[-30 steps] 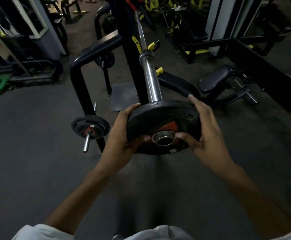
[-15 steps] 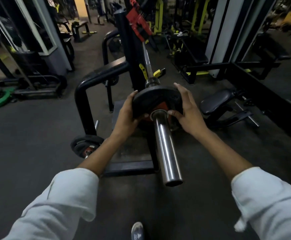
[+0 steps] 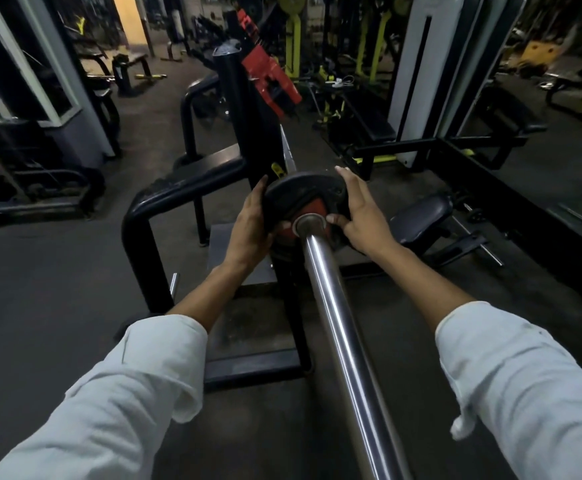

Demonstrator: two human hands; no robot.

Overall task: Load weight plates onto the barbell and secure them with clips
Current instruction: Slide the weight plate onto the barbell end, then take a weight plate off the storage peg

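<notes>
While our two white sleeves [image 3: 116, 393] fill the near edge of the head view, the chrome end of the barbell [image 3: 338, 323] runs away from us between the forearms.

Obs.: farther along, the bar passes through the hub of one black weight plate [image 3: 303, 194] with a red centre. The plate sits on the bar, well along from the free end.

Left hand [image 3: 249, 230] grips the plate's left rim, fingers wrapped over the edge, thumb on the face. Right hand [image 3: 362, 216] grips the right rim, fingers over the top edge, thumb beside the hub.

Just beyond stands the black rack [image 3: 241, 133], with a red bracket [image 3: 268, 84] higher up. A padded bench [image 3: 421, 216] sits to the right on the floor [image 3: 40, 289].

Status, our judgement: one plate is loaded on this end. We cannot tell whether it is seated against the collar, which the plate hides. No clip is in view.

Left to do: seat the plate, add further plates if wanted, clip this end, then do the same at the other end, which is hidden.
</notes>
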